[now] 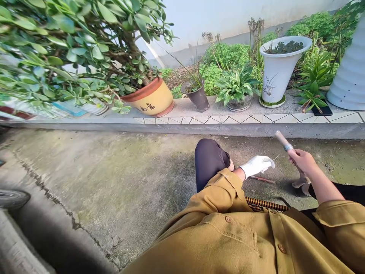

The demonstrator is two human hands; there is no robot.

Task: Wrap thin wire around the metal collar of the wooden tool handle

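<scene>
My left hand (258,166) wears a white glove and is held low in front of my knee. Its fingers are pinched together, and a thin pale strand (276,157) sticks out at the fingertips. My bare right hand (303,161) is wrapped around a wooden-handled tool (282,140) with a grey band round the handle. The handle's free end points up and left. Below the fist, the tool's lower end is partly hidden by my hand and forearm, so its kind is unclear. A thin reddish-brown stick (264,179) lies on the concrete just beyond the glove.
A tiled ledge (199,120) runs across the front, bearing a yellow pot (154,99), a tilted brown pot (199,99), a leafy plant (238,85) and a white planter (275,76). An orange-and-black woven edge (268,204) shows beneath me. A wheel (13,198) stands at far left.
</scene>
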